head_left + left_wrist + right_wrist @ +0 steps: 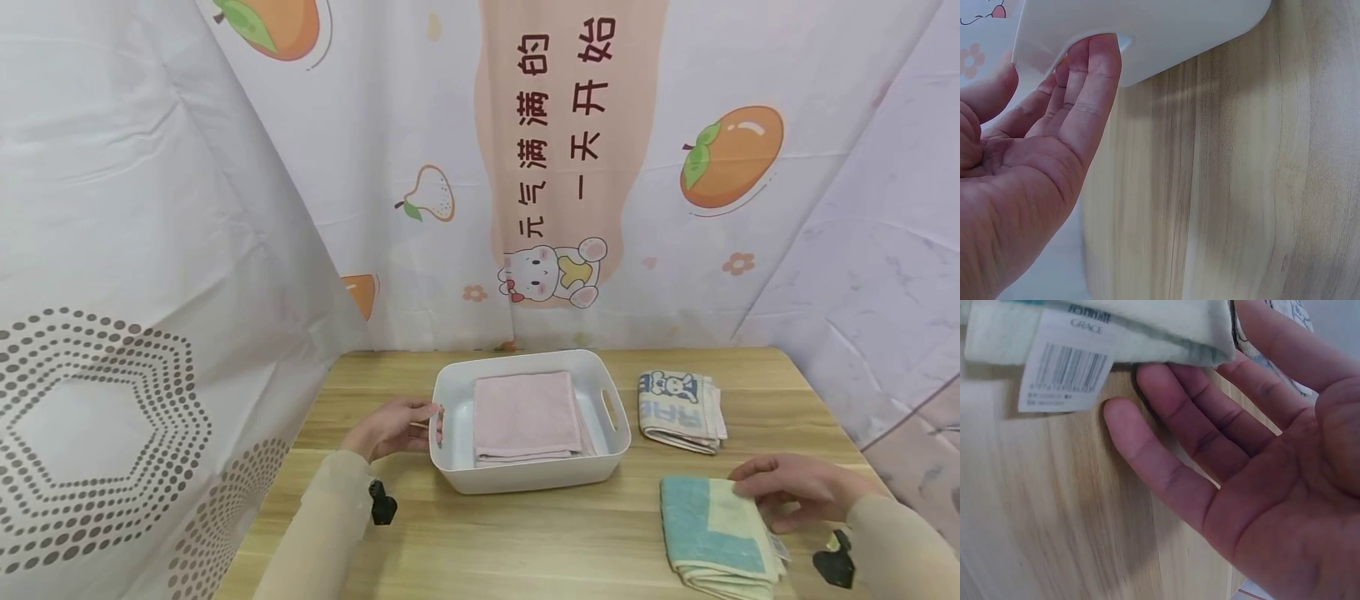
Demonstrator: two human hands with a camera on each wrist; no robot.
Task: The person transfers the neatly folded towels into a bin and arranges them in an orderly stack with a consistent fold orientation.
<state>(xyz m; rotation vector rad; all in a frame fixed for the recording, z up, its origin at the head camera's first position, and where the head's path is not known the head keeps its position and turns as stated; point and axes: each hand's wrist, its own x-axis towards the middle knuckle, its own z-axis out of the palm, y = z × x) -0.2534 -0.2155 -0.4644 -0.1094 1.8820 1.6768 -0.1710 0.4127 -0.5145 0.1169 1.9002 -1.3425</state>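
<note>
In the head view a white plastic basket (517, 482) stands on the table with a folded pink towel (525, 412) inside. My left hand (393, 429) grips its left end; in the left wrist view the fingers (1094, 78) reach into the handle hole and the thumb is at the rim. At the lower right lies a folded teal and cream towel (708, 529). My right hand (806, 487) pinches its right edge, thumb on top and fingertips under the fold. A white barcode label (1066, 369) hangs from this towel in the right wrist view.
Behind the teal and cream towel lies another folded towel (681, 408), beige with a blue bear pattern. The wooden table (525, 542) ends at a printed curtain (442, 250) at the back. A patterned grey-white sheet (135, 333) hangs on the left.
</note>
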